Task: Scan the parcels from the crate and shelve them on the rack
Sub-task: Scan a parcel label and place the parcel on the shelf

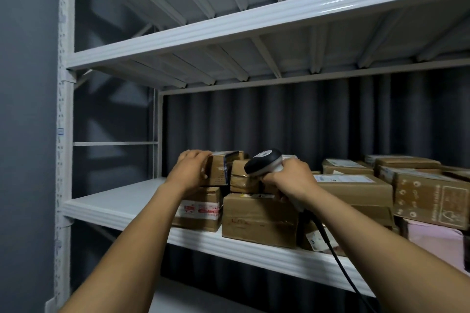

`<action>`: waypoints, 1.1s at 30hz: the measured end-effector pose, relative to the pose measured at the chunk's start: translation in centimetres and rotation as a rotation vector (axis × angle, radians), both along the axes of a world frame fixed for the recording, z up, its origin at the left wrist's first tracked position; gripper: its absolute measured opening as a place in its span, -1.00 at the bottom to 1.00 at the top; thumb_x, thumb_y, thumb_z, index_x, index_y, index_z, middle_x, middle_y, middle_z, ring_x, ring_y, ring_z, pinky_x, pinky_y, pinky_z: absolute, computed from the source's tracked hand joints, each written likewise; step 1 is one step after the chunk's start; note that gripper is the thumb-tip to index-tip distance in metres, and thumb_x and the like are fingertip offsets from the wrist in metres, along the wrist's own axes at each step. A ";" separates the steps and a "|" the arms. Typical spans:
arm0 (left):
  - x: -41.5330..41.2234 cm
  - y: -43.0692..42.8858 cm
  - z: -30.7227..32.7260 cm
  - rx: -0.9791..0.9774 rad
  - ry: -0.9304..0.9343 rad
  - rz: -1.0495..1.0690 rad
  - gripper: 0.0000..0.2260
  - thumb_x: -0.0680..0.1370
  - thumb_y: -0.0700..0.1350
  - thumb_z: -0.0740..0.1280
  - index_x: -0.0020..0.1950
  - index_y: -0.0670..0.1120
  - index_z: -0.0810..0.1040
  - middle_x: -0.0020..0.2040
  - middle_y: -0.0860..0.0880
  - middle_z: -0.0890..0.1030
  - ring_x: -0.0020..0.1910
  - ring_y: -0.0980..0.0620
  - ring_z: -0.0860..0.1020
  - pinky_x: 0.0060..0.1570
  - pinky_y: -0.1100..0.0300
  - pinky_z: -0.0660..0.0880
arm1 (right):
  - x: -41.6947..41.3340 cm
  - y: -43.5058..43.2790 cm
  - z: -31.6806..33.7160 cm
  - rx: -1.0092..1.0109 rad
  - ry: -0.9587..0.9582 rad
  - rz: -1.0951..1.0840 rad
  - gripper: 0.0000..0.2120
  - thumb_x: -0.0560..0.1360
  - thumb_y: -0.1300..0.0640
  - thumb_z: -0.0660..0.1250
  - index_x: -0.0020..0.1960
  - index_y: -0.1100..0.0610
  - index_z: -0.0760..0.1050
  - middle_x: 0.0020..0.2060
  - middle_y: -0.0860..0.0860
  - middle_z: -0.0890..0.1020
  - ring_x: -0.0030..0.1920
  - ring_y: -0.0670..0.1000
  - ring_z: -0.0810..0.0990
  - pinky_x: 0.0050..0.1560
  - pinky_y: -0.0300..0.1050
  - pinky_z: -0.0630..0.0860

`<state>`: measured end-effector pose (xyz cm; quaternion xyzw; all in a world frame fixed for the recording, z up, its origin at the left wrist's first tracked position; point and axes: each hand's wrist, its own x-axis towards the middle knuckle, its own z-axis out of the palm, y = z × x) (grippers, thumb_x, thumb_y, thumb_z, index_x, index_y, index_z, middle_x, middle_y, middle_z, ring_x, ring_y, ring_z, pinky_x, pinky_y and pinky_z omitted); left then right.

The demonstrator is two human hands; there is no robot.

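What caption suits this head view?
Left hand grips a box atop shelved parcels; right hand holds a scanner.

We take this for a parcel storeroom: a white metal rack (229, 28) carries taped cardboard parcels (259, 221) with shipping labels on its shelf. We also see a corded barcode scanner (264, 164) and a grey curtain (279, 122) behind.

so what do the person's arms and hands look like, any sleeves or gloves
Both arms are bare as far as the frame shows, with no sleeves in view. The left hand and right hand wear no gloves, and no watch, band or ring shows on either.
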<state>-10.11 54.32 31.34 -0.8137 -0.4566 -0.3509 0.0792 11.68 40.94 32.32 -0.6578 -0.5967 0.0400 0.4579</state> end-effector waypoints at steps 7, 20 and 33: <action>1.9 -8.0 -1.6 0.012 0.068 -0.084 -0.44 0.54 -0.16 0.36 0.51 -0.01 0.29 0.48 -0.12 0.30 0.44 -0.15 0.21 0.41 0.09 0.18 | 1.1 -7.7 -2.5 -0.090 0.040 0.005 -0.88 0.40 0.16 0.42 -0.18 0.24 0.59 -0.38 0.11 0.65 -0.43 0.03 0.60 -0.42 -0.18 0.51; 7.2 -21.4 -22.4 -0.280 0.167 -0.238 -0.50 0.53 -0.10 0.41 0.45 -0.08 0.39 0.42 -0.18 0.37 0.41 -0.20 0.31 0.43 0.04 0.23 | 5.6 -24.2 -20.5 -0.319 0.138 -0.083 -0.90 0.34 0.19 0.39 -0.30 0.22 0.56 -0.44 0.12 0.63 -0.48 0.04 0.60 -0.37 -0.10 0.59; 11.4 -28.9 -44.6 -0.736 0.330 -0.243 -0.50 0.58 -0.02 0.34 0.50 -0.01 0.30 0.49 -0.12 0.31 0.47 -0.13 0.24 0.44 0.01 0.21 | 11.7 -29.2 -38.5 -0.633 0.140 -0.038 -0.90 0.41 0.17 0.44 -0.18 0.18 0.55 -0.31 0.09 0.60 -0.33 0.09 0.59 -0.25 -0.07 0.55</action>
